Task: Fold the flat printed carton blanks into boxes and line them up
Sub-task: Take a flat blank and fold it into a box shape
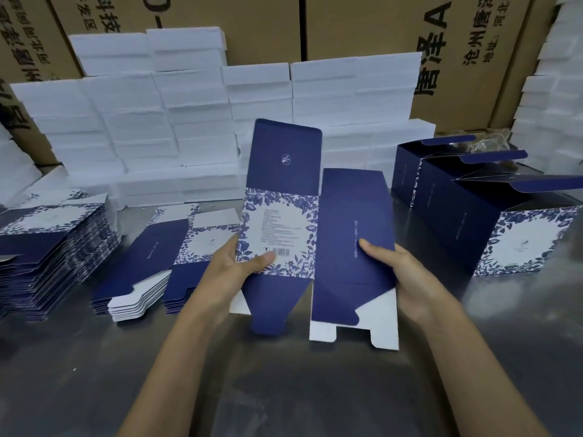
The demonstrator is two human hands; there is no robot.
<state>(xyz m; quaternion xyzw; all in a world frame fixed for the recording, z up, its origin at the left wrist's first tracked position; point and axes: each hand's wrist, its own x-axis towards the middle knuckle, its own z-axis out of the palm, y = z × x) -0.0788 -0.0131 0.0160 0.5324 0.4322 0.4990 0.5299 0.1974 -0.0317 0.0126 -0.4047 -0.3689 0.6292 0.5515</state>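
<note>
At the centre of the frame one flat carton blank [315, 234] is held up above the grey table [284, 389] by both hands. The left hand [243, 266] pinches its left edge, thumb across the floral panel near the barcode and fingers behind. The right hand [397, 272] grips the right edge, thumb lying on the plain navy panel, fingers curled behind it. At the left edge of the frame sits one tall stack of flat blanks [47, 257]; just right of it, in the lower-middle left, are two shorter stacks [151, 272], side by side and partly overlapping. At the right of the frame three folded boxes [492, 216] stand in a row, touching, each with its top flap open. Behind everything, many white foam trays [157, 121] are piled against brown shipping cartons [362, 26] across the top of the frame; I cannot count them exactly.
</note>
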